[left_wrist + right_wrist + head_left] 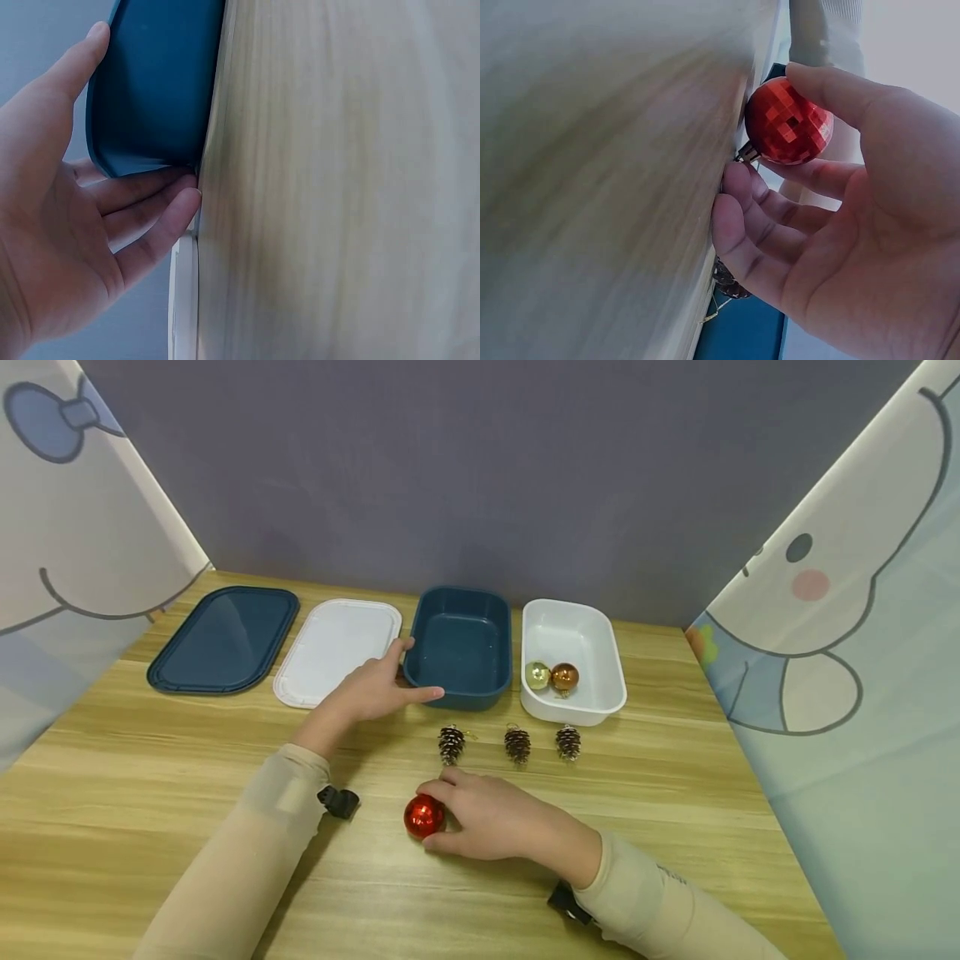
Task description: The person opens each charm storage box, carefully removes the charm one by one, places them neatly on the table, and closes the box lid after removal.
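Bauble [423,817], red and shiny, lies within your right grip [491,817], on your side of the three cones [517,745], low at the desk [390,902]; these views do not settle whether it touches the wood. Your right grip is closed round it: the thumb presses one side, a finger backs the other, and the remaining fingers curl near the metal-looking cap [748,152].

Expect the bauble to be light, stiff and probably hollow. Its glossy skin looks slippery, though the flat facets should give your fingertips a little purchase. A round shell like this tends to roll away if you press it off-centre, so pinch it across its widest part, thumb and finger opposite each other. Treat it as fragile: a thin wall could dent or crack under a hard squeeze. Keep your pull off the cap, which may come loose.

Your left grip [373,689] has thumb and fingers spread apart, set against the near left corner of the blue box [461,652]. That box looks stiff and light, liable to slide if pushed; its rim and outer wall offer you the surest hold.
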### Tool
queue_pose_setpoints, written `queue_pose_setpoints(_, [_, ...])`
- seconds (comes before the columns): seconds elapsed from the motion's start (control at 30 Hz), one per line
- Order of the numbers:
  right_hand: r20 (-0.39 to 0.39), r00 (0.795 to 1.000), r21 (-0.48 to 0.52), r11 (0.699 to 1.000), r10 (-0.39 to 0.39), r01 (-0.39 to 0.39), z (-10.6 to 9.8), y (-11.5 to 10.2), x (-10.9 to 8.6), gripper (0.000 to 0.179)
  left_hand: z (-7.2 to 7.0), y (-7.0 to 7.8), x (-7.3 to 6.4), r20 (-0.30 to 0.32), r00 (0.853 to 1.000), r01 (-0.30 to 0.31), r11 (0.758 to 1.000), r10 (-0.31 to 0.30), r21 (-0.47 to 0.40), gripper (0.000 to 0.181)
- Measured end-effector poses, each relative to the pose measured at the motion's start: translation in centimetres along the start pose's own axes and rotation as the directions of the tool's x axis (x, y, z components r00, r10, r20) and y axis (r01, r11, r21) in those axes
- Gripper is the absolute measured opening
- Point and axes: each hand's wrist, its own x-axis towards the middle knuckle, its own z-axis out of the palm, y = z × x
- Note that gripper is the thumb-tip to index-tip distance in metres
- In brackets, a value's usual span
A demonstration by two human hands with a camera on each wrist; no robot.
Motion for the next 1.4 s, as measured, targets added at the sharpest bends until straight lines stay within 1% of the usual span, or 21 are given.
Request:
queue_pose_setpoints(0.13, [-0.008,1.0,-0.015,1.0,0.013,-0.013,-0.2,-0.2,0.1,0.061,-0.1,0.0,0.0,-0.002,1.0,0.005,1.0,-0.005,-0.002,0.125])
queue_pose_setpoints(0.3, [-0.049,0.998,-0.059,0.997,0.039,-0.042,-0.3,-0.3,0.3,0.057,-0.2,0.1,-0.1,0.0,1.0,0.002,1.0,-0.002,-0.007,0.125])
queue_pose_setpoints(0.4, [-0.066,0.996,-0.065,0.996,0.052,-0.057,-0.4,-0.3,0.4,0.055,-0.2,0.1,0.0,0.002,1.0,0.0,1.0,0.0,-0.006,0.125])
queue_pose_setpoints(0.6, [-0.052,0.996,-0.049,0.996,0.076,-0.078,-0.5,-0.4,0.6,0.061,-0.3,0.2,0.0,-0.002,1.0,-0.004,1.0,0.004,-0.009,0.125])
queue_pose_setpoints(0.83, [-0.033,0.998,-0.088,0.994,0.055,-0.058,-0.5,-0.5,0.8,0.062,-0.2,0.0,0.0,0.004,1.0,0.005,1.0,-0.005,-0.008,0.125])
queue_pose_setpoints(1.03, [-0.028,0.998,-0.091,0.995,0.049,-0.052,-0.5,-0.5,0.9,0.06,-0.2,0.1,0.0,0.005,1.0,0.001,1.0,-0.001,-0.019,0.124])
queue_pose_setpoints(1.4, [-0.013,0.998,-0.115,0.992,0.057,-0.058,-1.0,-0.9,1.0,0.067,-0.3,0.1,0.0,0.018,1.0,0.005,1.0,-0.004,-0.007,0.125])
